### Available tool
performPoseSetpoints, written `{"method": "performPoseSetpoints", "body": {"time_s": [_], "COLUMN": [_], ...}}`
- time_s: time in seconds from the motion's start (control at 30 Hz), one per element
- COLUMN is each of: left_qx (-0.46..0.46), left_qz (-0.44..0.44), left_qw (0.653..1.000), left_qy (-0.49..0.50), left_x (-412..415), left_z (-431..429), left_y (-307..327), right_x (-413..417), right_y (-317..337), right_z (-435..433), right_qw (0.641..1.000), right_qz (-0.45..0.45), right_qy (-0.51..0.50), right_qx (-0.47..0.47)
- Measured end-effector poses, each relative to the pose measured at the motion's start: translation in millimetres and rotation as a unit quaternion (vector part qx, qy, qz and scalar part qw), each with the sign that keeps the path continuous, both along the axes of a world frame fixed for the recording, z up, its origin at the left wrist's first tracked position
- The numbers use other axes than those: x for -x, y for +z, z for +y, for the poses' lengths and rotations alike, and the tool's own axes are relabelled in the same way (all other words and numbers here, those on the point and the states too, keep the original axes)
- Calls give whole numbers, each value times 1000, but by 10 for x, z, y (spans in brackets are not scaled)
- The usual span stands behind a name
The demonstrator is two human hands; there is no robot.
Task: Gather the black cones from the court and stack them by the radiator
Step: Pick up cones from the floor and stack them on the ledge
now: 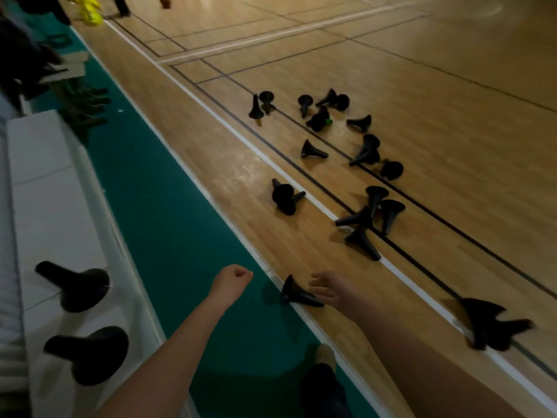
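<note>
- The left hand (233, 280) is clenched, holding nothing.
- The right hand (330, 289), fingers loose, hovers just right of a fallen cone (297, 294).
- Farther off lie scattered cones (370, 206).

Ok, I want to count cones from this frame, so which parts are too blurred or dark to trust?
Head view: the lower-right cones and the two cones on the white ledge are smeared by motion blur; the top-left corner is too dark; the mid-court cones read fairly sharp.
</note>
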State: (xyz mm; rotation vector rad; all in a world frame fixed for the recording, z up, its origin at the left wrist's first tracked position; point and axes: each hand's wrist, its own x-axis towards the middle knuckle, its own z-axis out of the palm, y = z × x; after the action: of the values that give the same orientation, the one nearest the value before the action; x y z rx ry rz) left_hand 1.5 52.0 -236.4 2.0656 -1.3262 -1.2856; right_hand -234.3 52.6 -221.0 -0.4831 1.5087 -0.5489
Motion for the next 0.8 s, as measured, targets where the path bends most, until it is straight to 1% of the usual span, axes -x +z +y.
{"method": "performPoseSetpoints", "body": {"time_s": [0.13, 0.23, 0.37, 0.43, 0.53, 0.7, 0.8], "left_qx": [-40, -58, -84, -80, -57, -84, -137], "left_qz": [-17, -42, -71, -83, -102, -66, -38], "left_qw": [998, 996, 993, 992, 993, 990, 987], "left_qy": [-40, -49, -52, -46, -35, -92, -73], "left_x": [382, 601, 854, 972, 1081, 1283, 1421], "left_z": [-315, -610, -1015, -1186, -1425, -1755, -1910], "left_y": [-179, -331, -595, -754, -1031, -1611, -2022], "right_x": [371, 620, 914, 1043, 1213, 1408, 1403], "right_y": [-199, -330, -583, -800, -1165, -1873, -2347], "right_z": [-175, -467, -880, -1034, -1260, -1599, -1718], "right_qw": [999, 999, 997, 997, 993, 989, 989], "right_qz": [17, 23, 24, 27, 63, 78, 64], "right_qy": [-30, -42, -52, -48, -36, -49, -54], "right_qx": [-14, -13, -44, -63, -88, -119, -125]}}
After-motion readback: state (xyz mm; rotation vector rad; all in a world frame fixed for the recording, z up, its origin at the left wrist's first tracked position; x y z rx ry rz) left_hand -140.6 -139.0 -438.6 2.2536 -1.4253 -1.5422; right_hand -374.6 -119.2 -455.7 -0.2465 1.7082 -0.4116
